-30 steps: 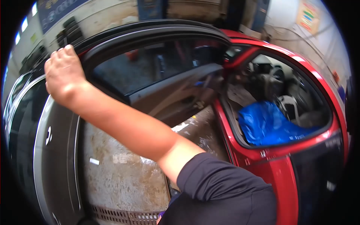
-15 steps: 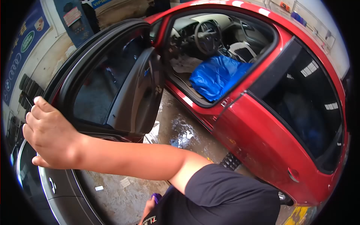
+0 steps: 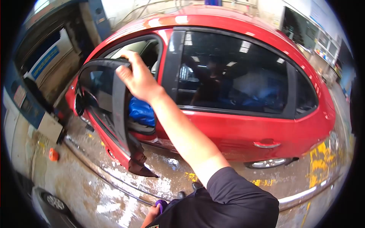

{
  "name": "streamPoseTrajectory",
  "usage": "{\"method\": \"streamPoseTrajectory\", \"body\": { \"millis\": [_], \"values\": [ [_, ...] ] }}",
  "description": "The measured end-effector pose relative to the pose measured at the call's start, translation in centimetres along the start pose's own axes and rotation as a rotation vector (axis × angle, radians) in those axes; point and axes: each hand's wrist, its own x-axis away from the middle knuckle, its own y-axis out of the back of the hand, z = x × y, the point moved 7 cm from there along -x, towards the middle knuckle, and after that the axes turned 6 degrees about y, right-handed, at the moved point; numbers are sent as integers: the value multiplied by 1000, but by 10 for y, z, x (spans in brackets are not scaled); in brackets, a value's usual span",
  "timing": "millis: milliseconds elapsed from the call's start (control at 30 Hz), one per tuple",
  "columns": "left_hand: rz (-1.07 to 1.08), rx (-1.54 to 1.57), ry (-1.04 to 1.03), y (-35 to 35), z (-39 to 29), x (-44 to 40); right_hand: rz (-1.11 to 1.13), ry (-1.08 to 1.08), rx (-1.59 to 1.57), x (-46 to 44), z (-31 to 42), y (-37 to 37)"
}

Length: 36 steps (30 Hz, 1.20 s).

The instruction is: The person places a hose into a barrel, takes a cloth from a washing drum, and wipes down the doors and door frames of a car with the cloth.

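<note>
My right hand (image 3: 141,80) is closed over the top rear corner of the front car door (image 3: 121,110), fingers over its frame and thumb on the near side. The door belongs to a red car (image 3: 213,131) and stands partly swung out. Through the gap shows a shiny blue seat cover (image 3: 141,112); my forearm hides part of it. Low in front of my body, my left hand (image 3: 153,211) is closed on a bunched purple cloth (image 3: 162,205), only partly visible.
The rear door (image 3: 235,136) is closed, with dark glass. Wet concrete floor (image 3: 91,182) lies around the car. An orange object (image 3: 53,154) sits on the floor at left. Another dark car (image 3: 53,203) is at lower left. A blue post (image 3: 28,104) stands beyond the red car's front.
My view has swung right and away from the cabin. The front door has swung closer to the car, and my right hand is now on its frame. The purple cloth stays in my left hand.
</note>
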Motion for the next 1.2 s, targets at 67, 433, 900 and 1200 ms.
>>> {"method": "streamPoseTrajectory", "body": {
  "millis": [67, 433, 900, 1200],
  "values": [
    [125, -16, 39, 32, -44, 34, -123, -291, -264, 11, -60, 25],
    [307, -277, -193, -22, -109, -57, 602, -1374, 216, 575, 139, 137],
    [1325, -45, -284, -364, -342, 326, -668, -1448, 358, 726, 460, 346],
    [1405, -304, -193, -519, -306, 476, -869, -1374, 260, 712, 595, 450]
  ]
}}
